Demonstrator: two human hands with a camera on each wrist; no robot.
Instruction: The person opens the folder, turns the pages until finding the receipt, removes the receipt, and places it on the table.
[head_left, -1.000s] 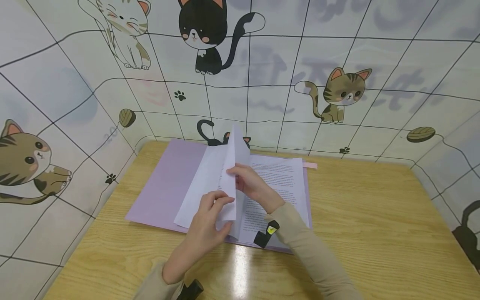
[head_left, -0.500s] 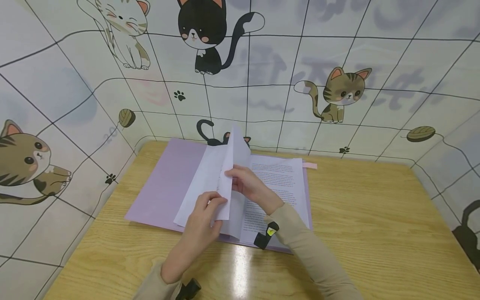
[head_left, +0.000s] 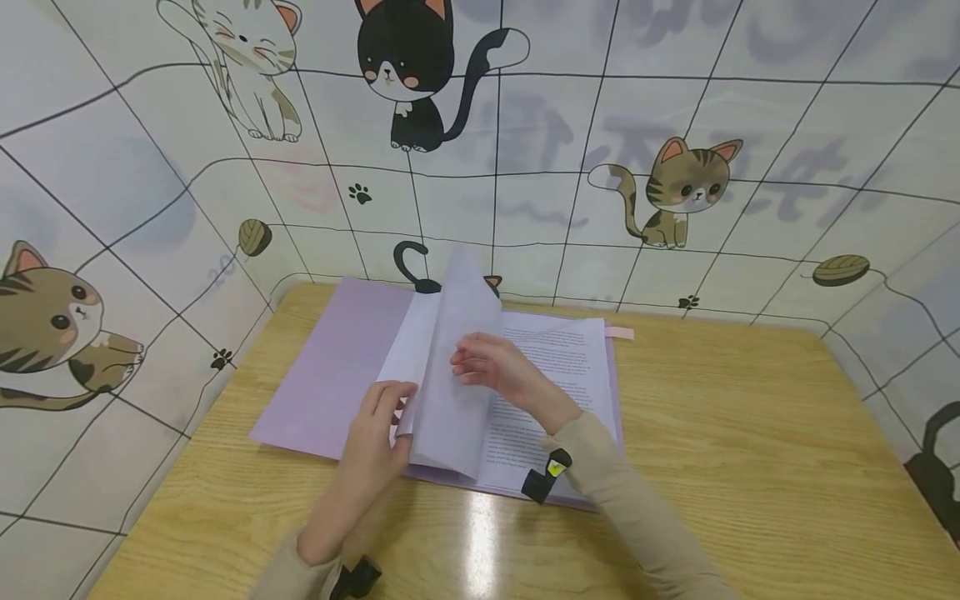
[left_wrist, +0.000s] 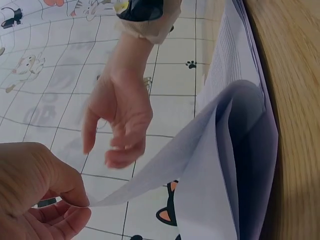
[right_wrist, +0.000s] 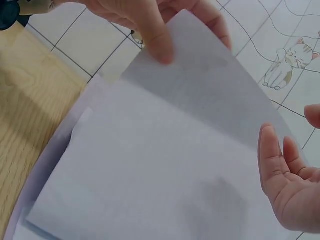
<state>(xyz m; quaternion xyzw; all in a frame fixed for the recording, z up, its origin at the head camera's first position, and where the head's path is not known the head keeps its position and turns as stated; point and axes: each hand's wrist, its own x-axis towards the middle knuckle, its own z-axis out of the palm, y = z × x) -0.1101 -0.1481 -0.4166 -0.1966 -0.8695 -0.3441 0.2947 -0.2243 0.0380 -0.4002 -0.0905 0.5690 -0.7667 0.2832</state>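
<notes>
A lilac folder [head_left: 330,367] lies spread on the table, with printed sheets [head_left: 551,358] on its right side. My left hand [head_left: 367,442] pinches the near corner of a white page [head_left: 453,417] that stands raised and curved; thumb and fingertips meet on that corner in the left wrist view. My right hand [head_left: 502,371] is off the page edge, its fingers loosely bent with nothing in them. In the right wrist view the page [right_wrist: 150,145] shows a blank side and slopes between the two hands.
A pink tab [head_left: 619,332] sticks out of the folder's right edge. The wooden table [head_left: 750,433] extends to both sides. Cat-printed cloth [head_left: 555,125] forms a wall behind and at the sides. Each wrist carries a black camera mount [head_left: 546,477].
My left hand has moved left, drawing the page over with it. My right hand has let go of the page edge, and the page's blank side now faces right.
</notes>
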